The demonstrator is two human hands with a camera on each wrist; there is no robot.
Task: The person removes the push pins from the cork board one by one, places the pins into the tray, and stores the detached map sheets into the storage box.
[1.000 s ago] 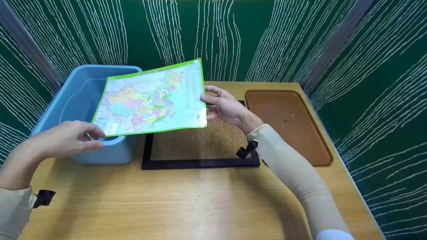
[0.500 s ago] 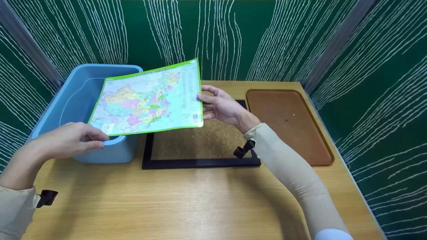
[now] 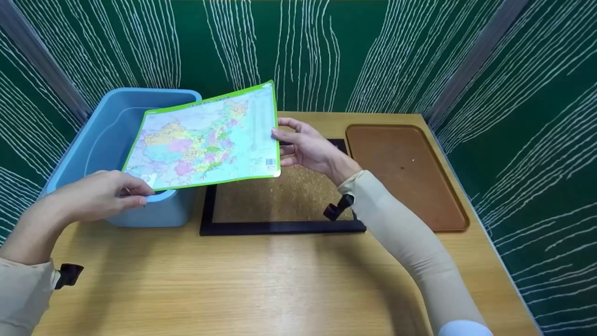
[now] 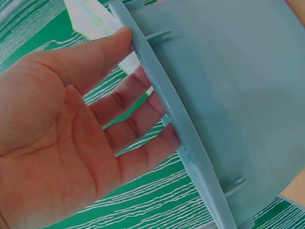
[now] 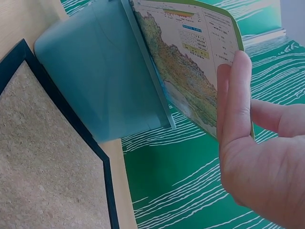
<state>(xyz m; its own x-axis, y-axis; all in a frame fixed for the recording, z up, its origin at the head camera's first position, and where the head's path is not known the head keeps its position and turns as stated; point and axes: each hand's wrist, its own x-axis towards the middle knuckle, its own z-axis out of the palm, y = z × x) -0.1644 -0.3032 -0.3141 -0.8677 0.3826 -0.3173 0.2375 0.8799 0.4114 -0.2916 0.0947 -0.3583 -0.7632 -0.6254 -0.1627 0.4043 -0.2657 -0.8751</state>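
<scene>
In the head view, a map sheet [image 3: 200, 144] with a green border hangs tilted over the right part of a blue plastic bin [image 3: 154, 214]. My right hand [image 3: 310, 149] pinches the sheet's right edge, thumb on the front face and fingers behind. In the right wrist view, the back of the sheet [image 5: 190, 62] shows another printed map. My left hand [image 3: 100, 196] grips the bin's near rim, close to the sheet's lower left corner. The left wrist view has the thumb outside the bin rim [image 4: 164, 95] and the other fingers reaching behind it.
A cork board [image 3: 284, 203] in a black frame [image 3: 280, 227] lies on the wooden table [image 3: 261, 280], right of the bin. Beyond it lies a brown tray [image 3: 401, 186] with small specks on it. Green walls [image 3: 364, 28] with white lines enclose the table.
The map sheet and my right hand have shifted slightly left, further over the bin. My left hand has stayed by the bin rim, its fingertips settling a little lower. The view has drifted slightly.
</scene>
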